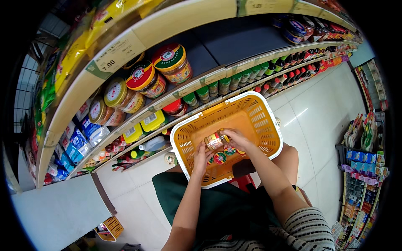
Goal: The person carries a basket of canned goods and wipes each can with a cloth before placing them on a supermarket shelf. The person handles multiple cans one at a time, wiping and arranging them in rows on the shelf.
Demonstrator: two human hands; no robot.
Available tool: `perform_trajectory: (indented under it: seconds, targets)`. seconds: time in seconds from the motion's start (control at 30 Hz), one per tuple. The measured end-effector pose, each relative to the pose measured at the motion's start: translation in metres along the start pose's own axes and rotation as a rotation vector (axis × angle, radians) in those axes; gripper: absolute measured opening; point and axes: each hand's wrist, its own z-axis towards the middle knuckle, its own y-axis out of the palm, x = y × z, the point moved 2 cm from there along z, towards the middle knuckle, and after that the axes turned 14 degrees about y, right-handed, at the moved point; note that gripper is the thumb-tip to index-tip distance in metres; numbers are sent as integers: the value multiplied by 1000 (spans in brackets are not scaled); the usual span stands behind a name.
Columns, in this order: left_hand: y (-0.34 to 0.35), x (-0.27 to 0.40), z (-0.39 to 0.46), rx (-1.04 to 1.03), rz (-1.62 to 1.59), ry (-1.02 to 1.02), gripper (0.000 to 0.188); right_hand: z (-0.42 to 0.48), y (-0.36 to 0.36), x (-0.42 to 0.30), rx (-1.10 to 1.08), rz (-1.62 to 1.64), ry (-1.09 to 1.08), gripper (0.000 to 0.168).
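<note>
Between both hands, a glass jar (214, 141) with a printed label lies tilted over a yellow plastic shopping basket (220, 117) with a white rim. My right hand (236, 138) grips the jar at its lid end. At its other end, my left hand (201, 154) touches it with the fingers. Below the hands, several jars with red and green lids (220, 158) stand in the basket along the side nearest me; my hands and arms partly cover that row. The basket sits in front of my body, at my knees.
A store shelf (201, 83) curves across the front, holding large sauce jars (172, 62), green-capped spice jars (224, 85) and yellow-lidded tubs (153, 121). Another goods rack (361, 175) stands at the right. A second yellow basket (110, 229) is on the tiled floor at lower left.
</note>
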Motion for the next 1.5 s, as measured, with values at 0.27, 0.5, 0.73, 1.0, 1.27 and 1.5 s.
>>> perform_trajectory:
  seconds: [0.27,0.5,0.73,1.0,1.27,1.5]
  targets:
    - [50,62,-66,-238,42,111,53,-79,15,-2,-28,141,-84,44]
    - [72,77,-99,-204,-92,193,46,-137,32,2,-239,204,-276,44]
    - [105,108,-102,-245,-147,303,49,-170,36,-34,-86,-25,-510,51]
    - [133,184,-97,-333,-35,581,59,-230,59,-150,86,-197,-1048,48]
    - [139,197,-76,-342,-55,646,55,-194,70,-230,454,-472,-1360,74]
    - [133,209,-66,-299,-100,653,52,-185,92,-257,445,-750,-1092,76]
